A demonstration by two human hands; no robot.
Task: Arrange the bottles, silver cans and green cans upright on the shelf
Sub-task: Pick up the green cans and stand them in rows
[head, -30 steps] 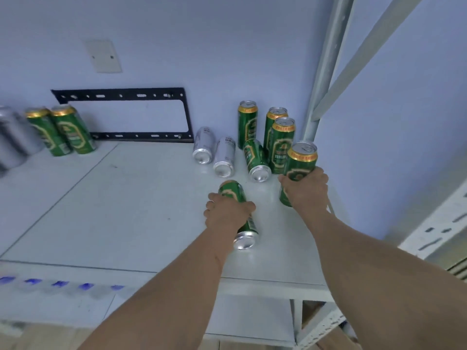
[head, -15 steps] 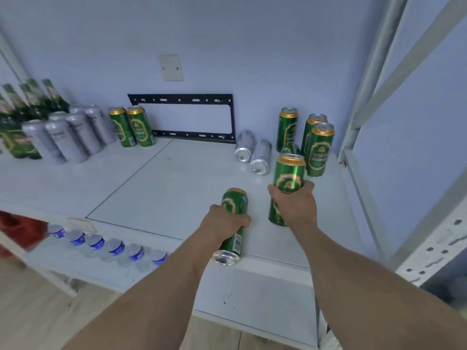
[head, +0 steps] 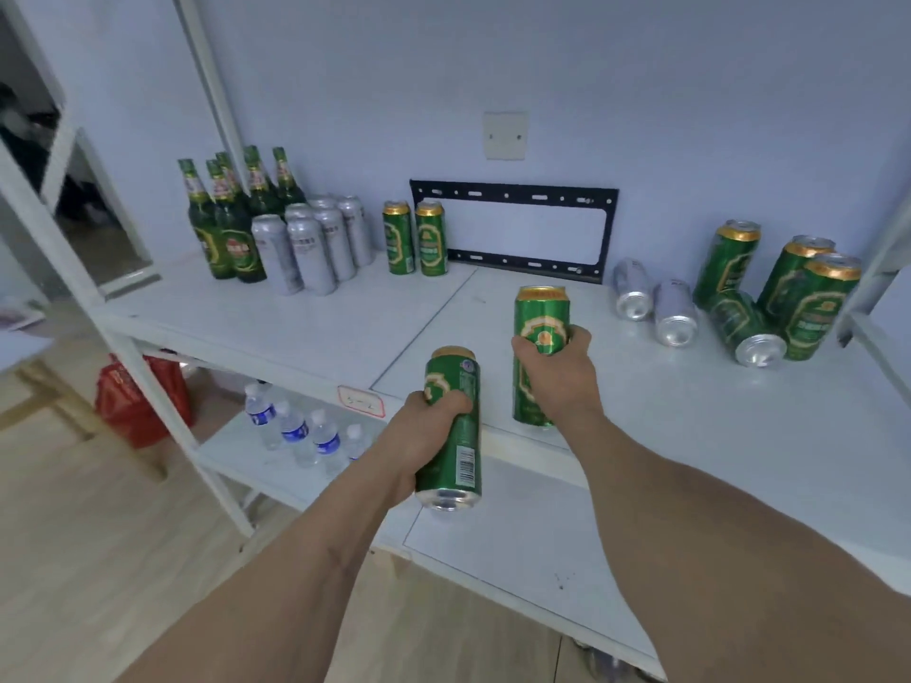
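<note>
My left hand [head: 426, 436] grips a green can [head: 456, 438] tilted with its base toward me, in the air past the front edge of the white shelf [head: 305, 327]. My right hand [head: 557, 377] grips a second green can [head: 540, 317] upright, above the shelf's front. At the back left stand green bottles [head: 222, 229], silver cans [head: 310, 244] and two upright green cans [head: 414, 236]. On the right lie two silver cans [head: 655, 303] and one green can [head: 744, 327] on their sides, beside three upright green cans [head: 808, 298].
A black bracket [head: 512, 229] is fixed to the wall behind the shelf. White shelf posts [head: 113, 332] rise at left and right. Water bottles [head: 300, 431] stand on the lower shelf, and a red bag [head: 138, 401] sits on the floor.
Both hands have carried their green cans leftward and toward the shelf's front. The view has swung left, bringing the bottles and the left post into sight.
</note>
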